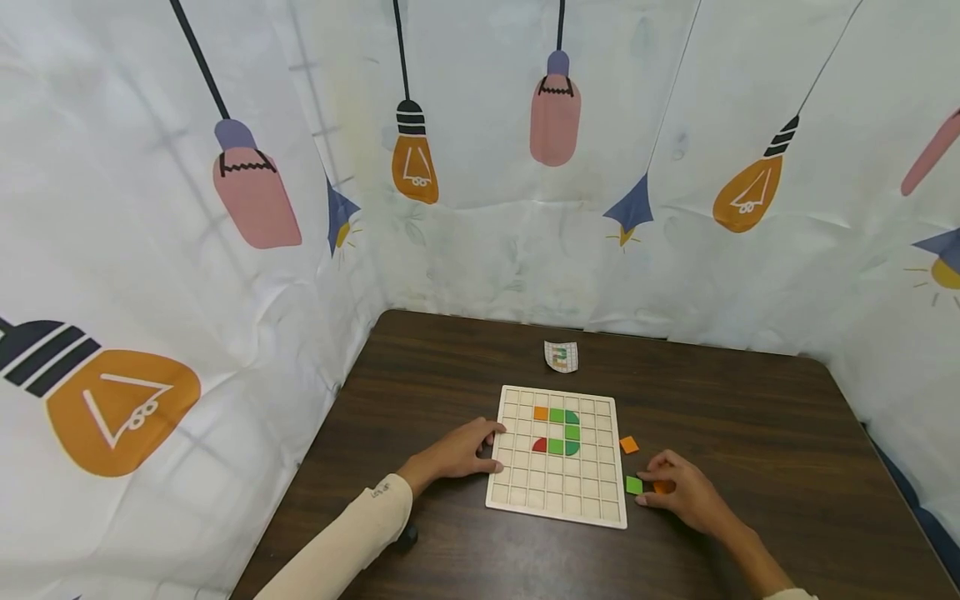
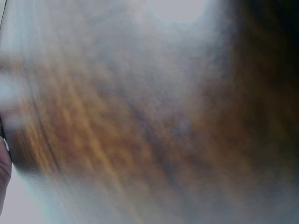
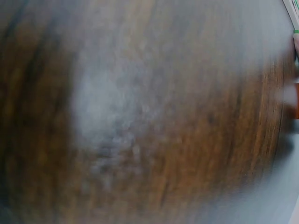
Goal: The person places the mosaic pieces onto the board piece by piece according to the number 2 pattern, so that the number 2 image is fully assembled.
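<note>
A pale wooden grid board [image 1: 555,496] lies on the table, bearing an orange square tile [image 1: 541,413], several green tiles [image 1: 557,415] and a red quarter-round tile [image 1: 540,446] in a hooked shape. My left hand [image 1: 461,450] rests at the board's left edge, thumb and fingertips spread apart against it. To the right of the board, my right hand [image 1: 678,492] pinches a loose green square tile [image 1: 633,485] between thumb and forefinger, low at the table. Partly hidden beneath that hand is an orange tile [image 1: 663,487]. Both wrist views are mostly blurred tabletop.
Another orange square tile [image 1: 628,445] lies just off the board's right edge. A small printed card [image 1: 561,357] with a coloured grid pattern sits behind the board. Around the dark wooden table [image 1: 450,367] hangs a white curtain [image 1: 487,250] printed with lamps.
</note>
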The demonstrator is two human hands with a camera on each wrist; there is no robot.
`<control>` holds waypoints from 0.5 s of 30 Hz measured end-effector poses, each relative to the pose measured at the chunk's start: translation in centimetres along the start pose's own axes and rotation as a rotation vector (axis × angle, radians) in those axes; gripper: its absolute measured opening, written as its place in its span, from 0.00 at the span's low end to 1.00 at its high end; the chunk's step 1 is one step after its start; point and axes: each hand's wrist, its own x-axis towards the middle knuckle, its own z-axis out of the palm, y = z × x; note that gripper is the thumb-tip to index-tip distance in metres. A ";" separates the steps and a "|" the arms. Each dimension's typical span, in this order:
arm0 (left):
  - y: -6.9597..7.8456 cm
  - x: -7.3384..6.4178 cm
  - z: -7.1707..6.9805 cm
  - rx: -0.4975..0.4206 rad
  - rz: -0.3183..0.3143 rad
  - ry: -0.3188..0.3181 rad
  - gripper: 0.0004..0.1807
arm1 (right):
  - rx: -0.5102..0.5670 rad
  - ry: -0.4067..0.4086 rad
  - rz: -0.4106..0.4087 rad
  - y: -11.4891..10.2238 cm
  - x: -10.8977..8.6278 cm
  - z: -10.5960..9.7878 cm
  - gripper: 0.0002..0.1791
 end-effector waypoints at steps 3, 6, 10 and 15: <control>-0.1 0.0 0.0 -0.005 0.008 0.002 0.33 | 0.027 0.013 -0.005 0.1 0.0 0.1 0.19; -0.1 0.1 0.0 -0.002 0.001 -0.001 0.33 | 0.041 0.020 -0.017 0.2 0.0 0.1 0.18; 0.0 0.1 0.0 -0.003 -0.008 -0.005 0.33 | 0.062 0.015 -0.032 0.3 0.1 0.1 0.17; 0.0 0.2 0.0 -0.002 -0.006 -0.006 0.33 | 0.123 0.006 -0.050 0.5 0.0 0.3 0.16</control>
